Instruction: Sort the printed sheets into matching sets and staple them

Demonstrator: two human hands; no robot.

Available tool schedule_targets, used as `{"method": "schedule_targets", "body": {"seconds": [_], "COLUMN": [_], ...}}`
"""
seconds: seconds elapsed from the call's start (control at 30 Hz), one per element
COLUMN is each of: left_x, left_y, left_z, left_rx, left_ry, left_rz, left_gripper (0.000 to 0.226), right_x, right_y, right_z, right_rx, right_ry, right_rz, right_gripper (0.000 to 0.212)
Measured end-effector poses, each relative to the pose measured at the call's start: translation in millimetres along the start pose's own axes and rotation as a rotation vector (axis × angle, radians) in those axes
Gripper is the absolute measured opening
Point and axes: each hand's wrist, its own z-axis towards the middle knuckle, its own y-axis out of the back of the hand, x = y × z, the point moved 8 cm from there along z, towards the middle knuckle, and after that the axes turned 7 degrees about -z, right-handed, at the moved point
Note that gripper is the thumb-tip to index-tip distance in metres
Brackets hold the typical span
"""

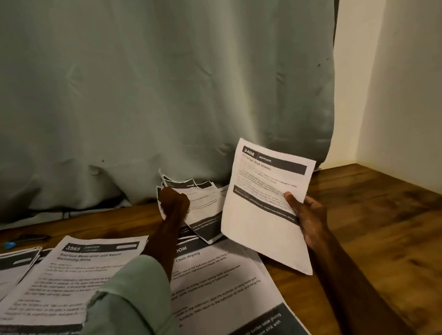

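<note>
Beneath sleeve (125, 305), loose sheets (223, 285) spread on table (375, 222). Clenched in left hand (174, 200): fanned bunch (204, 202), near curtain (156, 80). Pinched in right hand (307, 213), thumb on top: sheet 3406 (259, 204), clear of table. Light, limp, easily creased; take by an edge, support from below.

The left forearm (162, 247) covers the heading's start on the white printed "Cloth Wiping" sheet (223, 285). The left hand (174, 203) hides its fingertips against the fanned white sheets (203, 194) it grips. The right hand (309, 218) has its fingers behind the white sheet numbered 3406 (260, 217), small print blurred. The small blue object (10, 245) at far left is too small to identify
</note>
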Motion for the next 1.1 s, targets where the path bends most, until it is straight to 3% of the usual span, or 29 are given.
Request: {"method": "schedule_targets", "body": {"seconds": [0.27, 0.43, 0.57, 0.63, 0.7, 0.73, 0.77, 0.9, 1.0, 1.1], "left_x": [4, -4, -14, -26, -33, -32, -29, -29, -31, -25], "left_y": [-12, -6, 2, 8, 3, 4, 4, 7, 18, 37], "left_z": [-9, -4, -14, -27, -27, -29, -30, -67, -86, -90], "left_rx": [-0.03, -0.072, -0.03, 0.022, 0.087, 0.152, 0.242, 0.569, 0.649, 0.712], "left_ry": [-0.135, -0.204, -0.309, -0.421, -0.546, -0.549, -0.498, -0.159, -0.13, -0.038], "left_rz": [0.062, 0.14, 0.515, 0.555, 0.451, 0.352, 0.243, -0.197, -0.28, -0.535], "left_gripper": [0.058, 0.053, 0.117, 0.115, 0.07, 0.046, 0.038, 0.051, 0.049, 0.061], "right_x": [-9, -11, -7, -5, -3, -2, -1, 3, 5, 13], "right_y": [-5, -7, -13, -17, -21, -23, -26, -41, -59, -82], "right_z": [8, 9, 6, 4, 1, 0, -2, -14, -30, -45], "right_rx": [0.045, 0.067, 0.067, 0.086, 0.101, 0.108, 0.115, 0.144, 0.167, 0.179], "right_ry": [0.012, 0.029, 0.102, 0.124, 0.15, 0.161, 0.168, 0.173, 0.153, 0.155], "right_rz": [-0.079, -0.097, -0.157, -0.164, -0.182, -0.19, -0.195, -0.175, -0.132, -0.13], "right_gripper": [0.038, 0.035, 0.028, 0.027, 0.027, 0.026, 0.026, 0.022, 0.018, 0.02]}}
